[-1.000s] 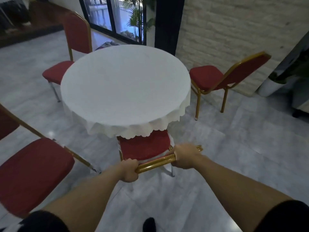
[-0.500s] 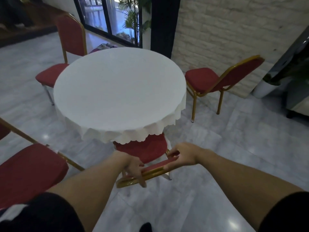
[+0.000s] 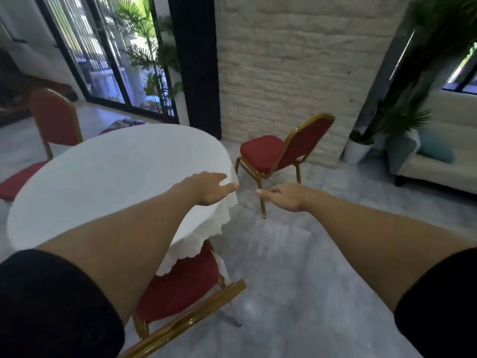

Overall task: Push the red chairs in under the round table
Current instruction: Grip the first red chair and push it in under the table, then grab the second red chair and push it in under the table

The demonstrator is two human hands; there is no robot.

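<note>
The round surface (image 3: 111,182) fills the left half of the view, draped in a white cloth (image 3: 206,244) whose scalloped hem hangs over the near edge. The grey marble floor (image 3: 296,267) spreads out to the right of it, running back to a pale brick wall (image 3: 296,60) and a cream sofa (image 3: 438,161) at the far right.

Both forearms reach forward from black sleeves (image 3: 51,306). The nearest red chair (image 3: 180,288) sits low in the view with its seat partly tucked under the cloth hem, its gold top rail (image 3: 191,319) slanting across the bottom — neither hand touches it. A second red chair (image 3: 281,151) stands well clear of the surface on the right, seat facing the cloth, its back toward the brick wall. A third red chair (image 3: 51,125) stands at the far left, its seat reaching the edge of the surface and partly hidden behind it.

A potted plant (image 3: 361,146) in a white pot stands between the wall and the sofa.

The left hand (image 3: 206,188) hangs over the right edge of the surface, grip apart, fingers loosely spread and holding nothing. The right hand (image 3: 284,196) hangs over the floor just beside it, grip likewise apart and empty — its fingertips point toward the left hand, close but not touching.
</note>
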